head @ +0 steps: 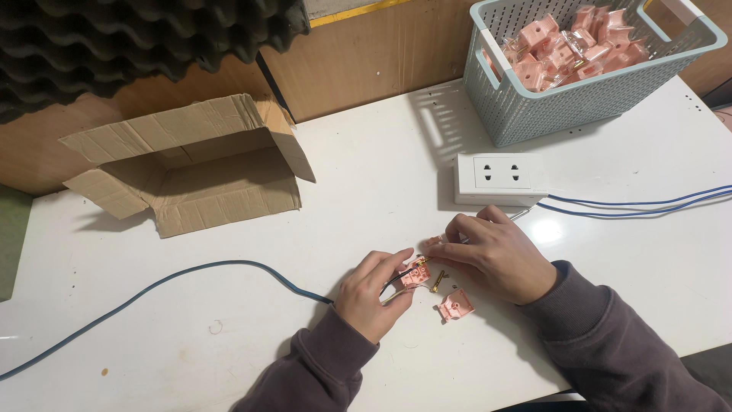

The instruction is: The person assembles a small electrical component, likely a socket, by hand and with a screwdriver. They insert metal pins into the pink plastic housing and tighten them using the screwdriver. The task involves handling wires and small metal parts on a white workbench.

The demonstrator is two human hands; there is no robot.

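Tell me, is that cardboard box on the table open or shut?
Open. The cardboard box lies on its side on the white table, flaps spread outward, its inside showing and apparently empty.

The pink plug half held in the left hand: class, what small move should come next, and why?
Probably seat the brass pin lying on the table into the pink plug half. The left hand pinches that half with the wire attached, the right hand works at its top, and the other pink half lies apart.

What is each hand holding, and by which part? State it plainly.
The left hand pinches a pink plug piece by its near side. The right hand rests at its far end; its grip is hidden.
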